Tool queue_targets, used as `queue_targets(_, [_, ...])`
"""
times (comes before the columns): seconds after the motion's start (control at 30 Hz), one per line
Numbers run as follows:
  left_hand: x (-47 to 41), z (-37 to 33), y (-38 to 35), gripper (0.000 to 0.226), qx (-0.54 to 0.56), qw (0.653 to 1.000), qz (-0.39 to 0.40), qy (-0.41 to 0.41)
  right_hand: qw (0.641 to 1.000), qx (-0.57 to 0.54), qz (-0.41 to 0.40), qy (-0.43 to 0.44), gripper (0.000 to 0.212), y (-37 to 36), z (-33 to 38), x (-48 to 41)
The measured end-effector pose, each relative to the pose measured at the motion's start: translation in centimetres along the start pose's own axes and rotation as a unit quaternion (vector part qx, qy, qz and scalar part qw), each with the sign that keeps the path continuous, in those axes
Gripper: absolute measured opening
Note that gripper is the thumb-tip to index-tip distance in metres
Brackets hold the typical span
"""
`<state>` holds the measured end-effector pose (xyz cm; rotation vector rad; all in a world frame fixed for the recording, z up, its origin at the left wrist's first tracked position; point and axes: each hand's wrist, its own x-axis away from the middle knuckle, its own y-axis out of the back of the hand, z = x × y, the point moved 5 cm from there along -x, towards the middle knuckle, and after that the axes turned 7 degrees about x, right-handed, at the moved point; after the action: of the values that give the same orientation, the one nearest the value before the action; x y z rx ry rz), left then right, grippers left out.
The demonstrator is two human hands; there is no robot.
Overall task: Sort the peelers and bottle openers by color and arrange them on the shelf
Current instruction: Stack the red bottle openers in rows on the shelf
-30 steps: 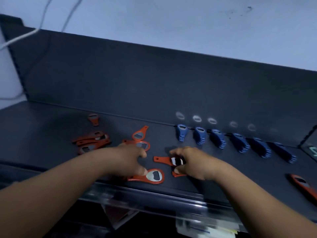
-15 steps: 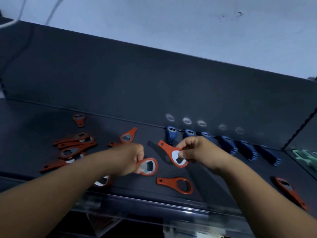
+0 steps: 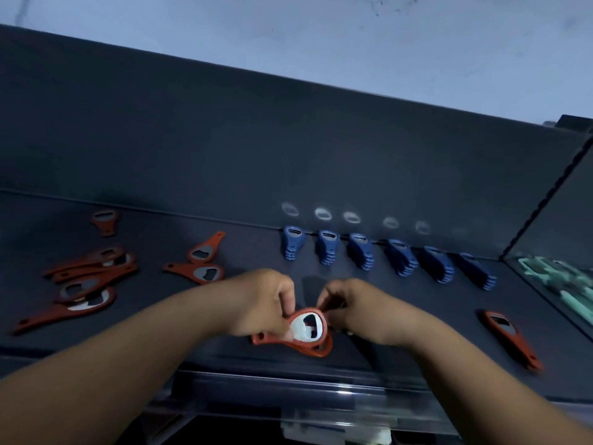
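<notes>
Currently, on the far left of the shelf (image 3: 154, 226), I see a loose pile of orange bottle openers (image 3: 86, 281), overlapping and pointing different ways. A single orange opener (image 3: 105, 221) lies behind the pile, close to the back panel (image 3: 288, 139). Right of the pile, a pair of orange openers (image 3: 202, 263) lie flat with their heads touching.

At centre front, both hands meet over one item. My left hand (image 3: 263, 306) has its fingers curled and pinches the left side of the held orange opener (image 3: 308, 327) at its metal-lined head. My right hand (image 3: 356, 313) is also curled, its fingertips pinching the upper right rim of the same head. The head faces the camera, just above the front part of the shelf. A lower orange opener (image 3: 322, 350) shows directly beneath it; I cannot tell whether the two touch.

Behind the hands and running right, six stacks of blue openers (image 3: 399, 261) stand in a row against the back panel, evenly spaced, heads toward the panel.

Further right, a lone orange opener (image 3: 510, 338) lies flat near the front, well apart from the others. At the far right edge, teal items (image 3: 558, 281) sit beyond a divider, too blurred to identify.
</notes>
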<state>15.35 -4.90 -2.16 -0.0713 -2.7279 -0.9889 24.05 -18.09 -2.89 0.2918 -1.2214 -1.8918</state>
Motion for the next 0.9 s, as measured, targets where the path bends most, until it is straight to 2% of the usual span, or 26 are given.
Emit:
queue_targets(0.1, [0.1,0.5,-0.3,0.05,-0.117,0.992,-0.038,0.013,0.997,-0.075,-0.001,-0.025,0.016,0.0,-0.8,0.7])
queue_targets(0.17, [0.2,0.5,-0.5,0.059,-0.143,0.989,-0.019,0.027,0.998,-0.054,0.008,-0.019,0.014,-0.2,-0.9,0.9])
queue_targets(0.23, [0.1,0.2,-0.9,0.049,-0.175,0.984,0.008,0.03,0.999,0.022,0.038,-0.009,0.036,-0.6,-0.4,1.2])
queue_targets(0.3, [0.0,-0.1,-1.1,0.036,-0.19,0.981,0.028,0.029,0.996,0.071,0.058,-0.006,0.045,-0.8,0.5,1.5])
queue_targets(0.43, [-0.1,-0.5,-1.2,0.03,-0.177,0.983,0.045,0.026,0.99,0.125,0.066,-0.002,0.03,-0.6,1.9,1.5])
queue_targets(0.53, [-0.2,-0.6,-1.4,0.031,-0.19,0.98,0.056,0.031,0.988,0.137,0.066,0.003,0.03,-0.5,2.5,1.1])
queue_targets(0.63, [-0.3,-0.7,-1.7,0.021,-0.206,0.976,0.068,0.016,0.99,0.126,0.055,0.018,0.028,-0.6,2.4,0.7])
queue_targets(0.7, [-0.4,-0.9,-1.4,0.015,-0.212,0.977,0.033,-0.003,0.997,0.074,0.008,0.037,0.023,-0.4,2.1,0.3])
queue_targets(0.77, [-0.8,-1.1,-0.7,0.011,-0.217,0.974,-0.047,-0.037,0.996,0.005,-0.061,0.059,0.022,0.1,1.8,0.0])
queue_targets(0.83, [-1.2,-1.3,-0.4,0.009,-0.22,0.965,-0.125,-0.071,0.99,0.008,-0.121,0.076,0.022,0.6,1.4,-0.1])
queue_targets(0.9, [-1.6,-1.2,-0.9,0.006,-0.253,0.949,-0.165,-0.093,0.985,0.055,-0.142,0.085,0.027,0.6,0.9,-0.2])
